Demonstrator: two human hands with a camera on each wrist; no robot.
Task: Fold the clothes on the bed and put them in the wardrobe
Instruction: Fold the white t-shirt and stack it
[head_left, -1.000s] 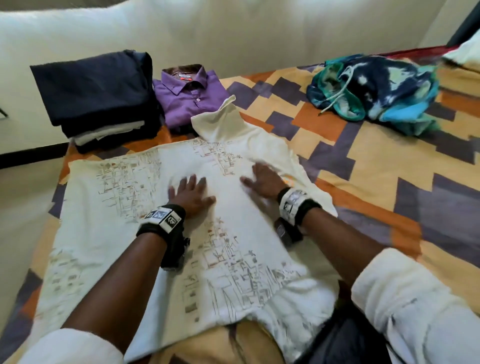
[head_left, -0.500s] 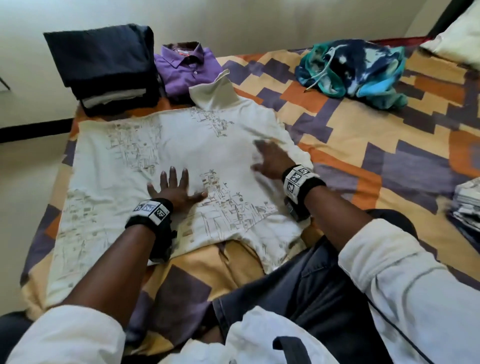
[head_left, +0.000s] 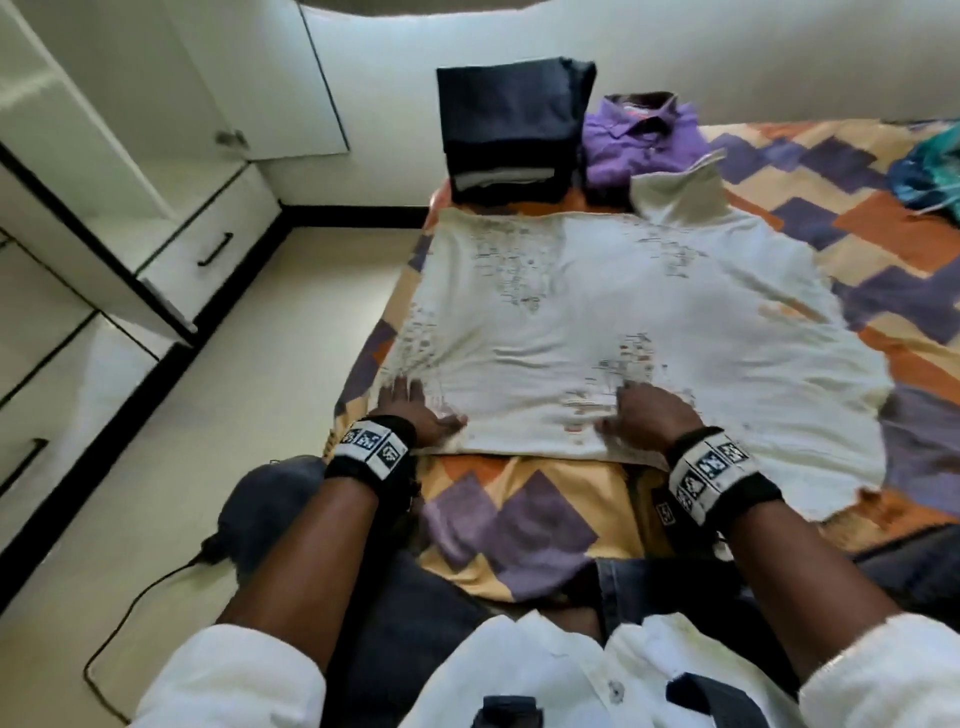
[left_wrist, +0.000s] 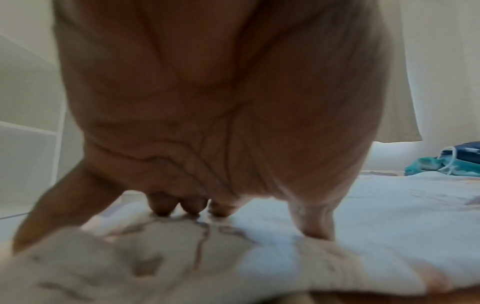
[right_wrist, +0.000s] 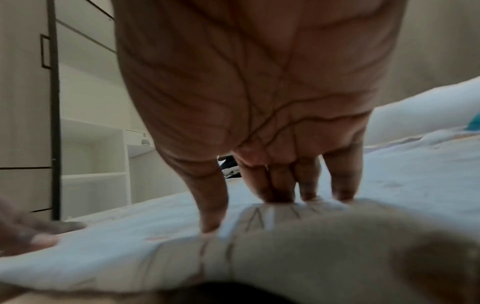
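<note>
From the head view, your left hand (head_left: 415, 418) and right hand (head_left: 652, 415) press flat on the near hem of the cream shirt (head_left: 597, 322) spread across the bed (head_left: 519, 525). Left wrist view: fingertips (left_wrist: 162, 207) touch the cloth, grip wide. Right wrist view: fingers (right_wrist: 342, 183) straight on the fabric, grip wide.

Soft matt cream cloth shirt (head_left: 597, 312), faintly creased; glossy white laminate wardrobe (head_left: 104, 171) with dark metal handles

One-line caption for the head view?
Both hands press the cream printed shirt's near hem flat on the bed.
</note>
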